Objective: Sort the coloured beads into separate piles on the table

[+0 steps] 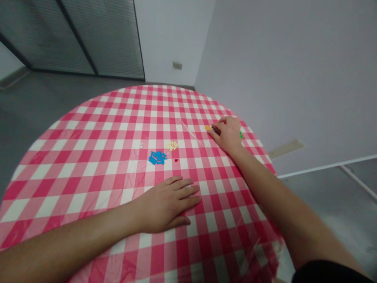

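Worktop (88,169) with a curved far edge, spread with a red, pink and white checked cover, glossy and creased toward the near side. Two bare hands on it. Left hand (169,206) palm down near the middle, fingers spread a little and pointing rightward, thumb apart on the near side. Just beyond it, a loose heap of small blue pieces (158,158), some overlapping. Small red piece (176,160) lies alone to the right of the blue heap, between it and the line of the left fingers. Pale yellow pieces (172,146) in a cluster slightly farther off; a few tiny whitish bits (141,146) scattered to the left of that. Right hand (228,133) reaches out near the right-hand edge, fingers bent over a small group of dark brown pieces (216,130), which show between thumb and forefinger. Cannot tell whether any piece is pinched; the knuckles cover too much. Yellow piece (208,128) sits just left of those fingertips; green pieces (241,135) peek out on the far side of the wrist, partly hidden. Dark sleeve (326,271) high on the right arm. Blinds (112,39) in dark frames across the room, pale walls beside and to the right.
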A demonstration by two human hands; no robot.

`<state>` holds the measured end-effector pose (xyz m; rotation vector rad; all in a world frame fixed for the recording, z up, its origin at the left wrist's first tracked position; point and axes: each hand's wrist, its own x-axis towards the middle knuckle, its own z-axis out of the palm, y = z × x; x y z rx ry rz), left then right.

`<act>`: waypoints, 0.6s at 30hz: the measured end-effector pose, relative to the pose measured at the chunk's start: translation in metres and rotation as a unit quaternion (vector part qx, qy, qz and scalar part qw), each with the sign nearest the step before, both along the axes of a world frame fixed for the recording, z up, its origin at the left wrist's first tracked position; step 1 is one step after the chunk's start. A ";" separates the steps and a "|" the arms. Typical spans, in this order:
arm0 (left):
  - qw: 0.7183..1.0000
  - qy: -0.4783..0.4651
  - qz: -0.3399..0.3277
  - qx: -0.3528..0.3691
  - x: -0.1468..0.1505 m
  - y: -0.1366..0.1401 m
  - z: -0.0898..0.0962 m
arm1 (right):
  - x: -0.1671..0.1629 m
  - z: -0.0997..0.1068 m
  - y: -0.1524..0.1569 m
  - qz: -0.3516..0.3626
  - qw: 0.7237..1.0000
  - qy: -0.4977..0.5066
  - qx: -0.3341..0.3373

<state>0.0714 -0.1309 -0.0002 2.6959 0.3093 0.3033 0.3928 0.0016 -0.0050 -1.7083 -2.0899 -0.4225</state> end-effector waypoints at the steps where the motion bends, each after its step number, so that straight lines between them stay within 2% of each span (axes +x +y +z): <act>1: 1.000 -0.002 -0.001 0.001 0.000 0.000 0.000 | 0.003 -0.002 -0.004 0.006 1.000 -0.002 0.001; 5: 1.000 0.007 -0.001 0.007 0.000 0.000 0.000 | 0.009 -0.009 -0.007 0.022 1.000 -0.011 0.000; 13: 1.000 0.017 -0.005 0.012 -0.001 -0.001 0.000 | 0.002 -0.010 0.014 0.022 1.000 -0.014 0.016; 16: 1.000 0.006 -0.005 0.014 0.000 0.000 0.000 | -0.008 -0.006 0.011 0.026 0.999 0.006 0.022; 18: 1.000 -0.001 -0.005 0.015 0.000 0.001 -0.001 | -0.023 -0.003 0.000 0.067 0.997 0.027 0.009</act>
